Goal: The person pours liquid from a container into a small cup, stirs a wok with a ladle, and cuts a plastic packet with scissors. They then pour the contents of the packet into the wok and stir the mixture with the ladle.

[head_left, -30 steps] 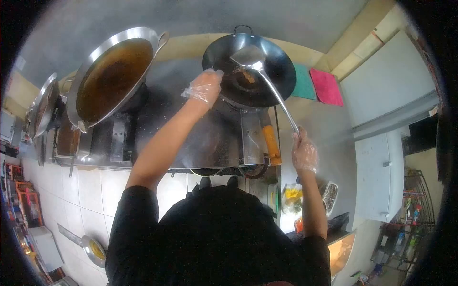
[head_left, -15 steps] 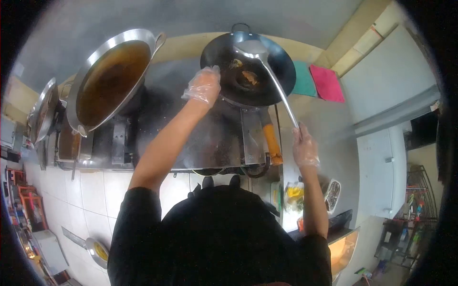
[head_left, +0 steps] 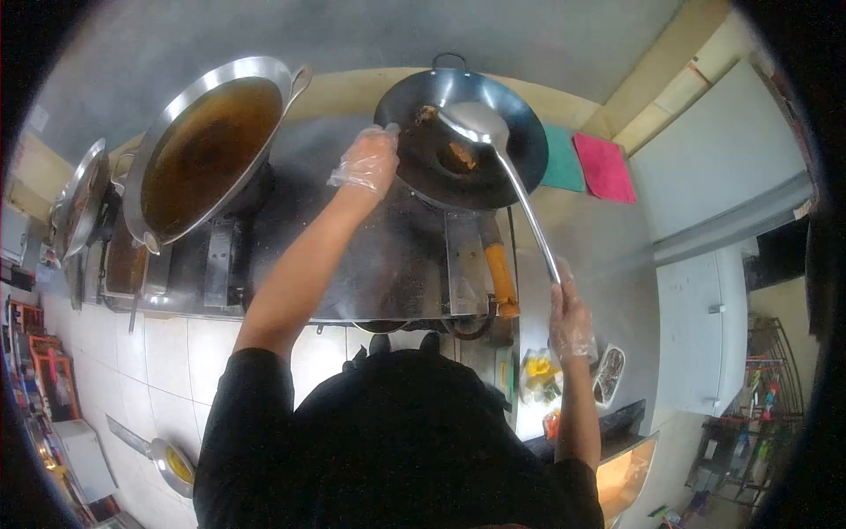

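My right hand (head_left: 573,317), in a clear plastic glove, is wrapped round the long handle of a metal wok ladle (head_left: 476,122). The ladle's broad head is over the dark wok (head_left: 511,167), close to a brown piece of food (head_left: 463,156). More small bits of food (head_left: 426,115) are near the head's left edge. At the wok's left rim is my left hand (head_left: 370,159), also gloved, its fingers curled together; what they hold, if anything, is hidden. The wok's wooden handle (head_left: 501,278) points toward me.
A large pan of brown liquid (head_left: 211,150) stands on the stove (head_left: 335,273) at the left, with another pan (head_left: 81,203) beyond it. A green cloth (head_left: 561,160) and a pink cloth (head_left: 604,167) lie right of the wok. A tray (head_left: 609,375) sits by my right forearm.
The ladle head has moved slightly right and down in the wok, and my right hand has come lower, toward me. My left hand has shifted a little left.
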### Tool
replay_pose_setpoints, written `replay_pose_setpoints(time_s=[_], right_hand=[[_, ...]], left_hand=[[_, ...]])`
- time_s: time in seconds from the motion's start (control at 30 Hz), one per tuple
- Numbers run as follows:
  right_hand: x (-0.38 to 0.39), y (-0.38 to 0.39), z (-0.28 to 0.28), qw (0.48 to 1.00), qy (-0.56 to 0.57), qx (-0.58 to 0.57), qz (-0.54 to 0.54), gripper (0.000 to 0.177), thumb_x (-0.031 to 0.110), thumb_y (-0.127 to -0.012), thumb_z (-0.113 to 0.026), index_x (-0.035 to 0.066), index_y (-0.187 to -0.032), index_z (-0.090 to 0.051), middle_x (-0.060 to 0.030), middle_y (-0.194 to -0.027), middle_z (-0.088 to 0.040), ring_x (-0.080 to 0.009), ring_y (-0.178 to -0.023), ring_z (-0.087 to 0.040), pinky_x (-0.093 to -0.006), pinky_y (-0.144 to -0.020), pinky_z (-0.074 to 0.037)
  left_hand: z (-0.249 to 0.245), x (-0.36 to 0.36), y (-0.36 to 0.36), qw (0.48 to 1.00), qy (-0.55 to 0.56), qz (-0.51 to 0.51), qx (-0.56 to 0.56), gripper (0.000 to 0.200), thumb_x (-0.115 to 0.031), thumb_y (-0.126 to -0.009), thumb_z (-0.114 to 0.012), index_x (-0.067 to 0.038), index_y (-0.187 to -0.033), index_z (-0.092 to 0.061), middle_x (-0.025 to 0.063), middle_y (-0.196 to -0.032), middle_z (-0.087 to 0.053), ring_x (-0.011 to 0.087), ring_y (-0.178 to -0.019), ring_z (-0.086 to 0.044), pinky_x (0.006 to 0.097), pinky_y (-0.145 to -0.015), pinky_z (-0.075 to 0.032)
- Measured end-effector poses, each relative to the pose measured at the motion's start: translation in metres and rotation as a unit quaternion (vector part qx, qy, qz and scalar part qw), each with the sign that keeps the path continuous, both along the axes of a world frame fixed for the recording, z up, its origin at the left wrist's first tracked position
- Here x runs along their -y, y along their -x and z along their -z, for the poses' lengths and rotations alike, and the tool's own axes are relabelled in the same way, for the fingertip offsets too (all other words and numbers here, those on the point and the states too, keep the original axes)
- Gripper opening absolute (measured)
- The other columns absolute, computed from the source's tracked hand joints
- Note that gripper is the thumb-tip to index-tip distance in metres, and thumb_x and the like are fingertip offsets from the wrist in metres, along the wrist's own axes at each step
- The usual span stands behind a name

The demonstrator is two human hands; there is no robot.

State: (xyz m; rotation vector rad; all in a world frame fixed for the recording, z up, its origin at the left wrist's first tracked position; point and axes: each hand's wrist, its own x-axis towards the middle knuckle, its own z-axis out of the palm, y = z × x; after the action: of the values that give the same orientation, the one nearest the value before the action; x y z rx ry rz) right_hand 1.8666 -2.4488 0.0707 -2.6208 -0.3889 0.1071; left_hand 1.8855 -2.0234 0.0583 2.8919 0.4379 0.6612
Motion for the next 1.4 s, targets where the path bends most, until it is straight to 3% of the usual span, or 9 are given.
replay_pose_setpoints(time_s=[0.27,0.33,0.47,0.63,0.97,1.07,1.17,1.23,1.4], right_hand=[[0.007,0.005,0.010,1.000,0.010,-0.008,-0.015,0.047,0.025,-0.104,-0.051,0.026,-0.150,-0.046,-0.0274,-0.084,-0.066,-0.0399,-0.068,-0.067,-0.0508,-0.064,-0.048],[0.005,0.008,0.009,0.999,-0.024,0.007,-0.023,0.046,0.033,-0.106,-0.046,0.026,-0.151,-0.045,-0.0201,-0.065,-0.054,-0.0283,-0.058,-0.060,-0.0482,-0.061,-0.045],[-0.001,0.016,-0.009,1.000,0.002,-0.030,-0.008,0.048,0.024,-0.103,-0.051,0.024,-0.151,-0.046,-0.0265,-0.083,-0.066,-0.0384,-0.064,-0.065,-0.0500,-0.063,-0.047],[-0.004,0.020,-0.014,0.999,0.016,-0.046,0.015,0.046,0.025,-0.104,-0.050,0.024,-0.150,-0.047,-0.0234,-0.069,-0.060,-0.0355,-0.060,-0.063,-0.0509,-0.061,-0.046],[-0.015,0.034,-0.014,0.997,0.003,-0.058,0.047,0.045,0.031,-0.105,-0.049,0.024,-0.149,-0.048,-0.0224,-0.065,-0.059,-0.0349,-0.057,-0.062,-0.0498,-0.058,-0.045],[-0.014,0.036,0.009,0.998,-0.030,-0.029,0.036,0.044,0.031,-0.105,-0.048,0.023,-0.148,-0.049,-0.0250,-0.072,-0.063,-0.0358,-0.060,-0.064,-0.0495,-0.060,-0.047],[-0.012,0.039,0.022,0.995,-0.090,0.045,-0.013,0.046,0.035,-0.107,-0.044,0.019,-0.149,-0.049,-0.0299,-0.110,-0.068,-0.0342,-0.083,-0.072,-0.0457,-0.073,-0.052],[-0.024,0.045,-0.005,0.994,-0.063,-0.079,0.040,0.047,0.035,-0.106,-0.045,0.014,-0.148,-0.050,-0.0301,-0.122,-0.064,-0.0372,-0.094,-0.072,-0.0451,-0.079,-0.053],[-0.040,0.046,-0.010,0.994,-0.072,-0.068,0.055,0.046,0.035,-0.106,-0.045,0.020,-0.149,-0.049,-0.0311,-0.112,-0.066,-0.0376,-0.094,-0.071,-0.0470,-0.079,-0.052]], left_hand=[[-0.002,0.013,0.000,1.000,0.015,-0.016,0.001,0.034,-0.006,-0.086,-0.060,-0.006,-0.120,-0.062,0.0184,-0.105,-0.063,0.0386,-0.103,-0.065,0.0500,-0.082,-0.056],[-0.001,0.013,0.000,1.000,0.008,0.005,0.019,0.037,-0.002,-0.088,-0.056,-0.006,-0.125,-0.059,0.0219,-0.100,-0.063,0.0399,-0.099,-0.064,0.0506,-0.081,-0.054],[-0.019,0.023,0.008,1.000,0.011,-0.001,0.010,0.041,-0.001,-0.087,-0.056,-0.007,-0.127,-0.059,0.0202,-0.104,-0.063,0.0393,-0.100,-0.064,0.0503,-0.082,-0.054],[-0.024,0.024,0.009,1.000,-0.008,-0.006,0.012,0.048,-0.002,-0.086,-0.058,-0.010,-0.133,-0.056,0.0188,-0.106,-0.063,0.0386,-0.103,-0.064,0.0500,-0.085,-0.055],[-0.036,0.030,-0.001,0.997,-0.082,-0.008,0.013,0.037,-0.006,-0.091,-0.054,-0.006,-0.127,-0.061,0.0158,-0.109,-0.064,0.0343,-0.106,-0.065,0.0456,-0.084,-0.057],[-0.039,0.031,-0.005,0.998,-0.068,-0.003,-0.016,0.043,-0.005,-0.093,-0.049,-0.010,-0.135,-0.056,0.0179,-0.113,-0.061,0.0363,-0.108,-0.063,0.0483,-0.087,-0.055],[-0.042,0.037,-0.010,0.997,-0.063,-0.009,-0.049,0.041,-0.006,-0.095,-0.049,-0.009,-0.134,-0.057,0.0181,-0.112,-0.062,0.0362,-0.108,-0.063,0.0483,-0.086,-0.055],[-0.035,0.037,-0.019,0.996,-0.075,-0.011,-0.043,0.038,-0.008,-0.097,-0.047,-0.009,-0.133,-0.058,0.0184,-0.113,-0.062,0.0360,-0.109,-0.063,0.0482,-0.085,-0.055],[-0.051,0.064,-0.020,0.991,-0.099,0.017,-0.092,0.035,-0.011,-0.100,-0.046,-0.008,-0.132,-0.059,0.0176,-0.114,-0.062,0.0360,-0.110,-0.063,0.0477,-0.088,-0.055]])
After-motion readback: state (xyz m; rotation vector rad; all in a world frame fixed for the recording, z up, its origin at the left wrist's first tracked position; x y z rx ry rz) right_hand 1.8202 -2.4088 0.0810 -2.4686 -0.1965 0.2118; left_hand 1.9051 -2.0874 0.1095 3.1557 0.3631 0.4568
